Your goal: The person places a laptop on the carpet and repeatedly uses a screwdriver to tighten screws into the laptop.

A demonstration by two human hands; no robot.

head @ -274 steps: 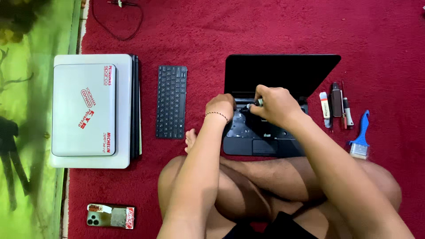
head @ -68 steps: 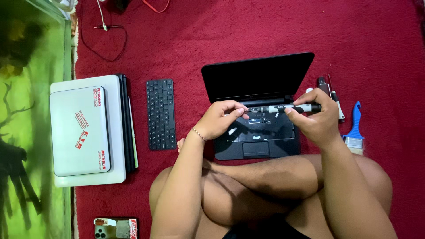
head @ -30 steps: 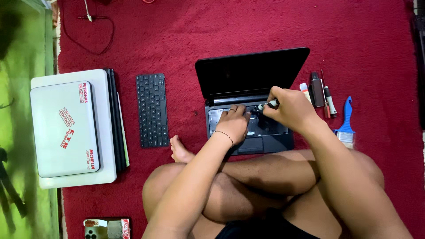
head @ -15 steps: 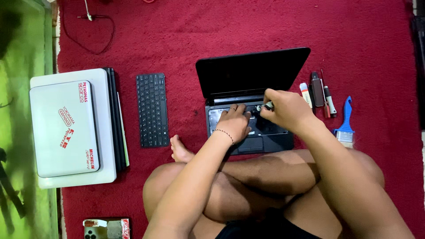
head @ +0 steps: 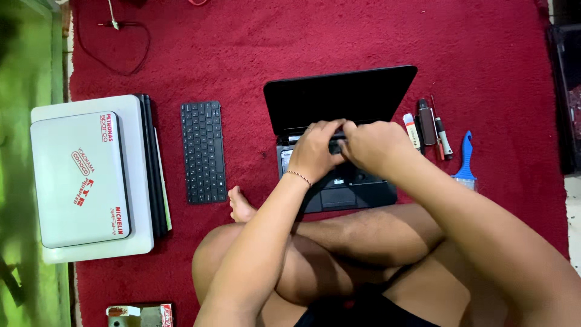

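An open black laptop [head: 339, 97] lies on a red carpet in front of my crossed legs, and the base [head: 357, 195] has its keyboard taken out. Both my hands are over the upper part of the base, close together. My left hand [head: 316, 151], with a thin bracelet at the wrist, rests bent fingertips on the base. My right hand [head: 376, 145] is closed around a dark screwdriver [head: 336, 146], whose short end shows between the two hands. The hands hide the spot under them.
A loose black keyboard [head: 204, 151] lies left of the laptop. Further left is a stack of closed laptops [head: 78, 178] with stickers. Right of the laptop lie a white tube [head: 412, 130], small tools [head: 428, 121] and a blue brush [head: 466, 158]. A phone [head: 140, 315] sits at the bottom left, a cable [head: 124, 42] at the top left.
Over the last second my right hand has moved left with the screwdriver until it meets my left hand over the laptop base. Earlier the screwdriver was held up above the laptop.
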